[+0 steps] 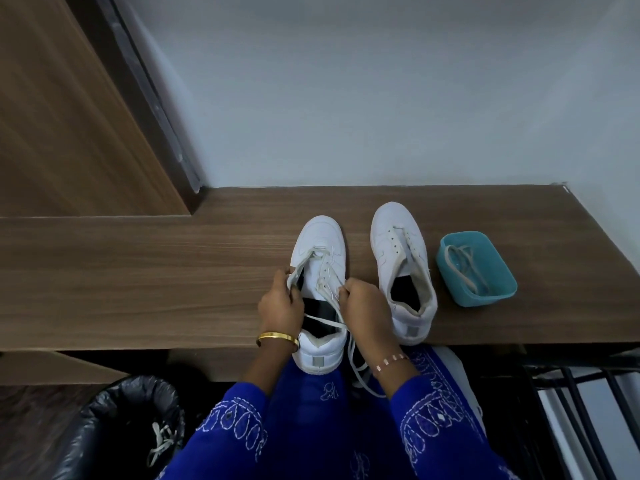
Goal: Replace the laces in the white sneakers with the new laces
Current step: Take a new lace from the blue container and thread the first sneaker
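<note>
Wood-grain bench (138,278) against the wall, bearing two white sneakers, left sneaker (320,251) and right sneaker (403,268), with a teal container (498,289) just beside the right one.

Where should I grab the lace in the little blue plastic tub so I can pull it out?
Pinch the loose white lace at the loop lying near the far end of the blue plastic tub, coming straight down from above. The tub is open on top and its walls block a sideways reach. It probably lifts out freely, though a tangle can't be ruled out.
</note>
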